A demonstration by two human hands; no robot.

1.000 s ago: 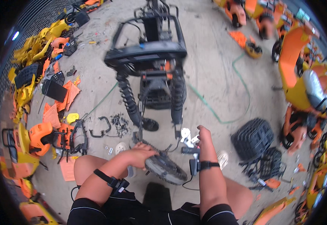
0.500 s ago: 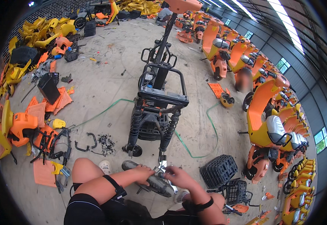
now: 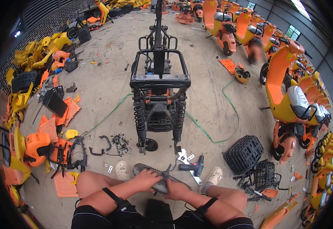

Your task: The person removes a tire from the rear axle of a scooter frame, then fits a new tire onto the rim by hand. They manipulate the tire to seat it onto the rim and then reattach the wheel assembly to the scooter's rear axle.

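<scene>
A black-tyred wheel [image 3: 159, 186] is tilted between my knees. My left hand [image 3: 147, 179] lies over its top left, fingers curled on the tyre. My right hand [image 3: 176, 189] grips the tyre at its right side, thumb up. Just beyond, on the floor, are a silver adjustable wrench [image 3: 195, 178] and a dark cordless drill [image 3: 194, 167] lying across it. In front of me stands a stripped black scooter frame [image 3: 160, 81] with two coil-spring shock absorbers [image 3: 180, 116]; no wheel sits between their lower ends.
Small black parts [image 3: 120, 144] and curved black bars [image 3: 106, 143] lie left of the frame. Black baskets [image 3: 243, 152] are at right. Orange and yellow scooters [image 3: 285, 87] line the right side; yellow panels [image 3: 40, 53] are heaped at left. A green strap [image 3: 212, 140] crosses the floor.
My right hand has moved from over the wrench down onto the tyre's right side. My left hand stays on the tyre. The view has shifted, and the drill now shows uncovered.
</scene>
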